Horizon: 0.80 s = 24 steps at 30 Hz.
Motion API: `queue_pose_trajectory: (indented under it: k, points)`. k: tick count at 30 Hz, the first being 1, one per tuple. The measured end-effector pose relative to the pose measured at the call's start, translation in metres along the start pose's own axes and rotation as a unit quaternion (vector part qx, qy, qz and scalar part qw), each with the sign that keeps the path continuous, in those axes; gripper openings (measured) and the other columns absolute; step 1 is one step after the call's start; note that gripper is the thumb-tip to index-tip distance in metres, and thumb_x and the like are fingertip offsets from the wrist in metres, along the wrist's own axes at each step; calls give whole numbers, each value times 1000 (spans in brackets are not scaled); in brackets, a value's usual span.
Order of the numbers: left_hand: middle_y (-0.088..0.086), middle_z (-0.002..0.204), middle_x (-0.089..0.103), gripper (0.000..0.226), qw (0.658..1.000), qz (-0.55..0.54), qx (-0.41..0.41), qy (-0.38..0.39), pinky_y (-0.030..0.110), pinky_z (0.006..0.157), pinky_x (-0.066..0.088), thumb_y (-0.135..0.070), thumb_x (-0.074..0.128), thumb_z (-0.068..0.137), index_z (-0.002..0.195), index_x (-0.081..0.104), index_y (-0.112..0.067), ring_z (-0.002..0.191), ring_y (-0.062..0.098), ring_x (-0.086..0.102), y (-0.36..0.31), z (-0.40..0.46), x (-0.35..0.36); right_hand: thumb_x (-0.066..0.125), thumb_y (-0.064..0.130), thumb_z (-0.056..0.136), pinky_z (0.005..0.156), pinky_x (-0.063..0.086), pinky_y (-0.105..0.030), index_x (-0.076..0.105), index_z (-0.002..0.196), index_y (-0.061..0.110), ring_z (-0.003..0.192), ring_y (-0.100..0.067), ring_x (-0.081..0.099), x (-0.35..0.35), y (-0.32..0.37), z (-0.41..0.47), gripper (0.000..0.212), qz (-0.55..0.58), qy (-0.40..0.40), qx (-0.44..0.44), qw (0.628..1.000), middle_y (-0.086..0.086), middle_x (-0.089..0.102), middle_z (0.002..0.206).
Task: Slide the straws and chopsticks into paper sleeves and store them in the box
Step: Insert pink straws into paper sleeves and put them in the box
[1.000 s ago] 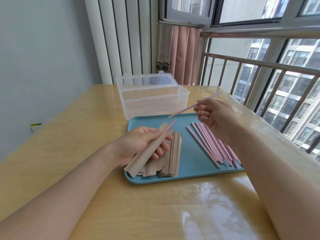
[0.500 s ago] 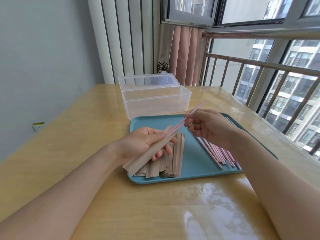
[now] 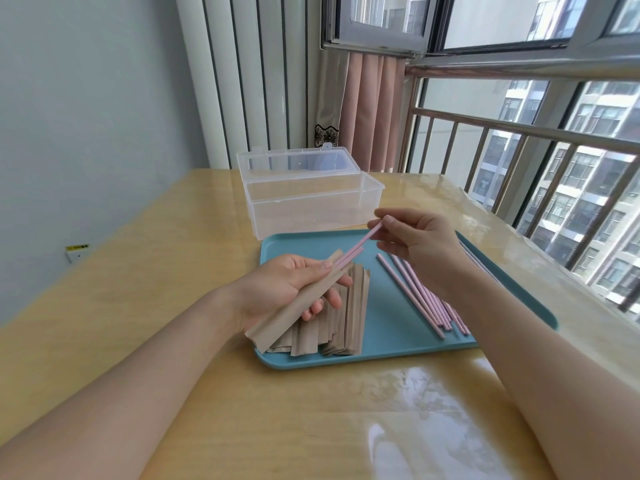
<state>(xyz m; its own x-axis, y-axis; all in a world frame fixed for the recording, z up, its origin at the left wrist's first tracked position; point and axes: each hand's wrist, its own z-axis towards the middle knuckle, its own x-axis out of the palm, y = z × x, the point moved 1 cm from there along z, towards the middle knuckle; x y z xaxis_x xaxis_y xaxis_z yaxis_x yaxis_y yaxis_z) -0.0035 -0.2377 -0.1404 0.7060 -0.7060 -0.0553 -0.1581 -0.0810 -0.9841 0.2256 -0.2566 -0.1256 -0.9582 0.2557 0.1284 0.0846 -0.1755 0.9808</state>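
Left hand (image 3: 277, 289) grips one brown paper sleeve (image 3: 298, 303), fingers (image 3: 332, 299) curled under it, thumb on top near the open mouth. Right hand (image 3: 419, 251) pinches the far end of a pink straw (image 3: 360, 244) between thumb and fingertips. Straw's near end seems already inside the sleeve mouth, beside what looks like a second pink stick poking out. Long axes of straw and sleeve roughly in line, running from right fingers down toward left fingers and on toward the body. Next push likely goes along that line, right hand driving, left hand steadying. Loose straws (image 3: 426, 299) lie just below the right fingers on the teal tray (image 3: 381, 344); spare sleeve stack (image 3: 332, 334) under the left fingers. Clear box (image 3: 311, 206), lid open, sits beyond both hands on the desk (image 3: 138, 306), looks empty.
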Motion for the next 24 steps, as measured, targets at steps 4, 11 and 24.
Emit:
queue_pose_trajectory:
  k: [4,11,24]
  points:
    - [8,80,70,37,1000,0,3,-7,20,51,48,-31,48,104,113,72,-4,56,9,54,0,1,-1,54,4,100,75,61,-28,70,113,0,90,-24,74,5,-3,-3,21,-9,70,29,997,-19,76,103]
    - [8,80,70,36,1000,5,5,-7,21,51,48,-29,47,105,114,72,-4,57,10,54,0,1,-2,59,4,97,73,59,-25,72,107,1,84,-21,75,7,-5,-6,17,-44,102,25,993,-18,76,98]
    - [6,77,70,37,1000,4,7,-9,19,50,47,-29,46,105,118,70,-4,55,9,53,0,2,-1,59,15,98,72,59,-26,74,106,2,85,-23,73,12,-4,-10,21,-78,157,47,983,-17,76,95]
